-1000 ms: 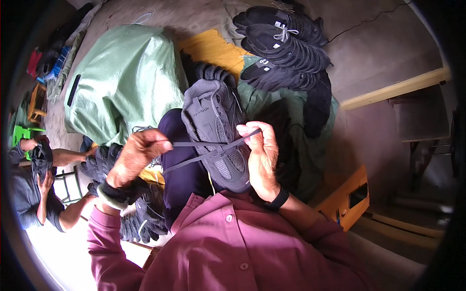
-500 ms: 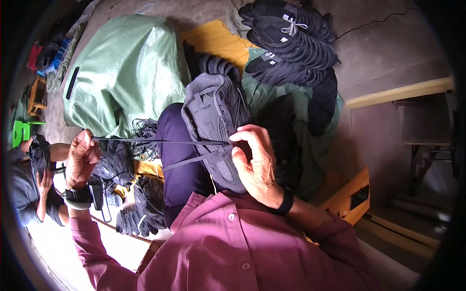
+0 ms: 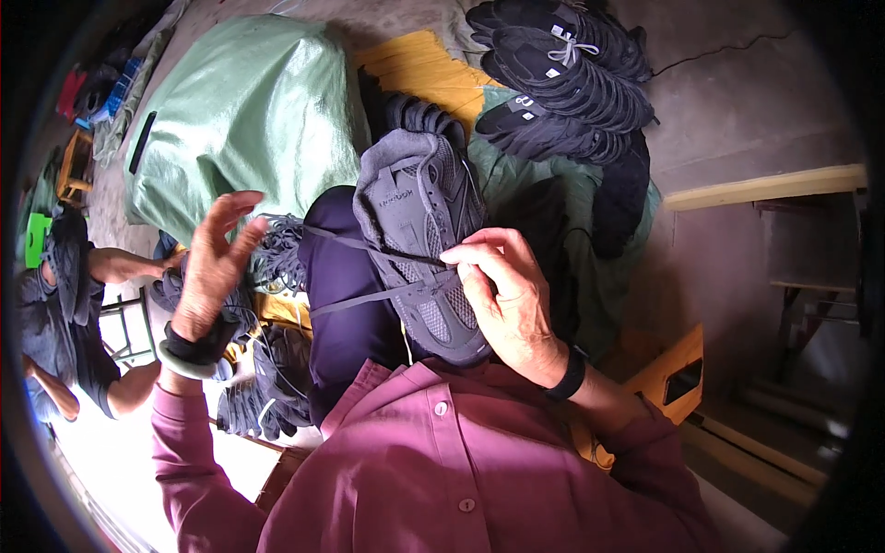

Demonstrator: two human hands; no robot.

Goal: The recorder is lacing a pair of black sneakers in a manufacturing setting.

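The grey floor [image 3: 387, 20] carries a pale green covered bundle [image 3: 258, 111], with a yellow sheet [image 3: 415, 60] just to its right. Farther right of the bundle a darker green sheet [image 3: 502, 170] is spread, and stacked black shoe uppers [image 3: 576, 92] lie partly on it. Left of the bundle stands a wooden stool [image 3: 74, 168]. Nearer the wearer than the bundle, dark shoes [image 3: 277, 369] lie heaped. The dark-trousered lap [image 3: 346, 341], below-right of the bundle, bears a grey mesh lace-up shoe [image 3: 419, 244].
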